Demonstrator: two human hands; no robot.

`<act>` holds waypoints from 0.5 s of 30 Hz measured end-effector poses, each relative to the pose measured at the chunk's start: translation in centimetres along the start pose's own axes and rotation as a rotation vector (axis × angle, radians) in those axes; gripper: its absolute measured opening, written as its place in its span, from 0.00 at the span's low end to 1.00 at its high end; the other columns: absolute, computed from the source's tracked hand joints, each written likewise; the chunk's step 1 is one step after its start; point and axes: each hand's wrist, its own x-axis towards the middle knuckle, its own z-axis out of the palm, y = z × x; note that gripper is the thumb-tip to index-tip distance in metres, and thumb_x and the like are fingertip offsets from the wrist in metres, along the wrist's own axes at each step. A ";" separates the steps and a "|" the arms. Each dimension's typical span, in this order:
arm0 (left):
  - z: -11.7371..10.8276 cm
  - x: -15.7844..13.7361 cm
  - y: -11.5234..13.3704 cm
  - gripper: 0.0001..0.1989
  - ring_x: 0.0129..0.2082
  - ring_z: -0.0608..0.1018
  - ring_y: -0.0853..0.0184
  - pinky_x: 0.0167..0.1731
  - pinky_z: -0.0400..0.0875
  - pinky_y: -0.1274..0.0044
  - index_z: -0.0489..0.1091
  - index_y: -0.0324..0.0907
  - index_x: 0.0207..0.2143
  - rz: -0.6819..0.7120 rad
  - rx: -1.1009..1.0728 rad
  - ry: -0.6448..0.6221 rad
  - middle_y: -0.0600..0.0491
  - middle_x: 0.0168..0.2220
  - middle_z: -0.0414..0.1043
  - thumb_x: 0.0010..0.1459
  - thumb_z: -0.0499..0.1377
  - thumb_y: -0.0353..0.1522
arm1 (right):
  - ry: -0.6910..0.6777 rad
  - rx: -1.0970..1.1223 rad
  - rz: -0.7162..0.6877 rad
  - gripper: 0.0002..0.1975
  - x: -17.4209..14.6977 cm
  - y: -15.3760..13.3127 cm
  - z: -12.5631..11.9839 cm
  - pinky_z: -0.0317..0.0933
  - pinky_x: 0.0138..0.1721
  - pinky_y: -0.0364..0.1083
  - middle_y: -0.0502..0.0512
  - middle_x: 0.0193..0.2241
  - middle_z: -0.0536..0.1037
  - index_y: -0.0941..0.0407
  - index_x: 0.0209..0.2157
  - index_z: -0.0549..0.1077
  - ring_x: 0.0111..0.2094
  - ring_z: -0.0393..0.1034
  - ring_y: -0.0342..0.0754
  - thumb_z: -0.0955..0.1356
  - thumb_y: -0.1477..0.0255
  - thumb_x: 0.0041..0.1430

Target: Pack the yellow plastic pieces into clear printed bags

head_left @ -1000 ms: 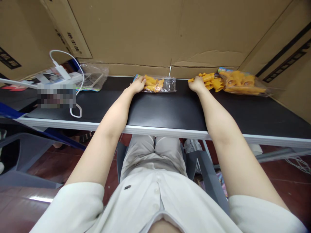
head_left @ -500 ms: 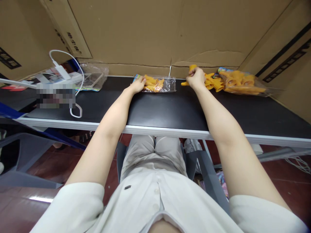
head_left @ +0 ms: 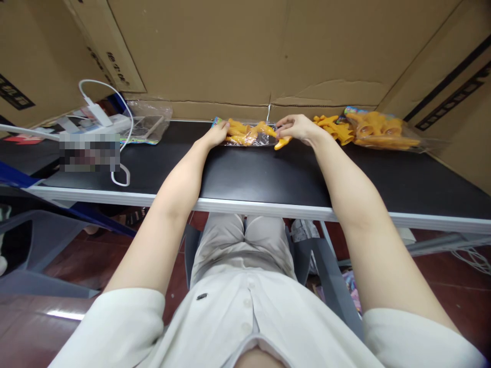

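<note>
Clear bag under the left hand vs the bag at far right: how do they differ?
The small bag is flat and thinly filled, and the left hand pins it; the right bag bulges full and lies untouched. The small bag sits mid-table, the right bag near the cardboard wall. Both hold orange plastic pieces.

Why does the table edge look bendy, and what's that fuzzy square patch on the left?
Head view: the wide lens bows the table edge and stretches the arms. The fuzzy patch is pixelated on purpose, not out of focus. Light is soft and even; glare shines on the clear bag between the left hand and right hand, and on the bigger bag.
</note>
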 end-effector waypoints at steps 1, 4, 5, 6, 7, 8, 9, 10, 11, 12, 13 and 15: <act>-0.1 -0.1 0.3 0.29 0.74 0.70 0.54 0.75 0.55 0.64 0.70 0.37 0.70 -0.027 0.006 -0.001 0.39 0.71 0.70 0.77 0.45 0.41 | -0.026 0.004 0.007 0.19 -0.2 0.0 -0.1 0.81 0.50 0.56 0.52 0.27 0.81 0.56 0.30 0.77 0.34 0.81 0.52 0.82 0.87 0.42; -0.1 -0.1 0.9 0.29 0.74 0.69 0.54 0.75 0.54 0.64 0.71 0.37 0.69 -0.042 -0.033 -0.004 0.39 0.71 0.70 0.77 0.46 0.41 | -0.045 -0.003 0.020 0.18 -0.4 -0.2 -0.2 0.81 0.48 0.53 0.52 0.25 0.81 0.57 0.28 0.78 0.30 0.80 0.49 0.82 0.89 0.40; -0.1 -0.1 1.0 0.29 0.74 0.69 0.55 0.75 0.54 0.64 0.71 0.38 0.69 -0.043 -0.053 -0.007 0.39 0.71 0.70 0.77 0.46 0.41 | -0.042 -0.011 0.020 0.18 -0.5 -0.2 -0.2 0.81 0.47 0.52 0.51 0.25 0.81 0.57 0.28 0.78 0.29 0.80 0.48 0.82 0.89 0.40; 0.0 0.0 1.0 0.28 0.74 0.69 0.55 0.75 0.54 0.64 0.71 0.38 0.69 -0.044 -0.069 -0.011 0.40 0.71 0.70 0.77 0.47 0.40 | -0.039 -0.021 0.021 0.18 -0.4 -0.2 -0.2 0.82 0.46 0.52 0.51 0.24 0.81 0.57 0.28 0.78 0.28 0.79 0.47 0.82 0.89 0.39; 0.1 0.1 1.0 0.28 0.74 0.69 0.56 0.75 0.54 0.64 0.71 0.38 0.69 -0.041 -0.081 -0.017 0.40 0.71 0.70 0.77 0.47 0.40 | -0.036 -0.032 0.020 0.18 -0.4 -0.2 -0.2 0.82 0.45 0.51 0.51 0.24 0.81 0.57 0.27 0.78 0.28 0.79 0.46 0.83 0.89 0.40; 0.2 0.2 1.0 0.28 0.74 0.69 0.57 0.75 0.55 0.65 0.71 0.37 0.69 -0.033 -0.089 -0.023 0.41 0.71 0.70 0.77 0.47 0.40 | -0.036 -0.045 0.018 0.18 -0.4 -0.2 -0.2 0.82 0.44 0.51 0.50 0.24 0.81 0.57 0.27 0.78 0.27 0.78 0.46 0.82 0.89 0.40; 0.3 0.3 0.9 0.28 0.74 0.69 0.57 0.75 0.55 0.66 0.72 0.37 0.69 -0.022 -0.095 -0.031 0.41 0.71 0.70 0.76 0.47 0.40 | -0.038 -0.064 0.020 0.17 -0.3 -0.1 -0.2 0.82 0.44 0.50 0.50 0.24 0.80 0.58 0.27 0.79 0.27 0.78 0.46 0.82 0.89 0.41; 0.4 0.3 0.9 0.28 0.74 0.70 0.57 0.75 0.56 0.66 0.72 0.37 0.68 -0.006 -0.103 -0.037 0.41 0.71 0.70 0.76 0.48 0.40 | -0.041 -0.085 0.021 0.16 -0.2 -0.1 -0.2 0.82 0.43 0.50 0.50 0.24 0.80 0.58 0.27 0.79 0.27 0.78 0.46 0.82 0.89 0.42; 0.4 0.4 0.9 0.28 0.73 0.70 0.56 0.75 0.57 0.67 0.74 0.38 0.67 0.012 -0.112 -0.044 0.42 0.71 0.71 0.76 0.49 0.42 | -0.046 -0.103 0.021 0.15 -0.2 0.0 -0.2 0.82 0.43 0.50 0.50 0.24 0.80 0.58 0.27 0.79 0.28 0.78 0.46 0.81 0.89 0.43; 0.5 0.4 0.9 0.28 0.73 0.71 0.55 0.75 0.57 0.67 0.75 0.39 0.66 0.030 -0.123 -0.051 0.42 0.71 0.71 0.75 0.50 0.44 | -0.052 -0.115 0.019 0.15 -0.1 0.1 -0.2 0.82 0.44 0.50 0.51 0.24 0.80 0.58 0.27 0.80 0.28 0.78 0.46 0.80 0.90 0.44; 0.5 0.3 1.0 0.28 0.72 0.72 0.54 0.75 0.58 0.66 0.76 0.39 0.65 0.042 -0.138 -0.057 0.42 0.70 0.72 0.75 0.51 0.46 | -0.059 -0.119 0.014 0.15 -0.1 0.1 -0.2 0.81 0.44 0.50 0.51 0.24 0.80 0.58 0.27 0.80 0.29 0.79 0.46 0.80 0.90 0.44; 0.5 0.1 1.4 0.29 0.71 0.73 0.53 0.74 0.60 0.66 0.77 0.39 0.64 0.056 -0.175 -0.081 0.42 0.69 0.74 0.75 0.52 0.48 | -0.072 -0.103 -0.007 0.15 -0.1 0.2 -0.1 0.81 0.45 0.49 0.51 0.24 0.80 0.58 0.28 0.80 0.30 0.79 0.46 0.79 0.90 0.46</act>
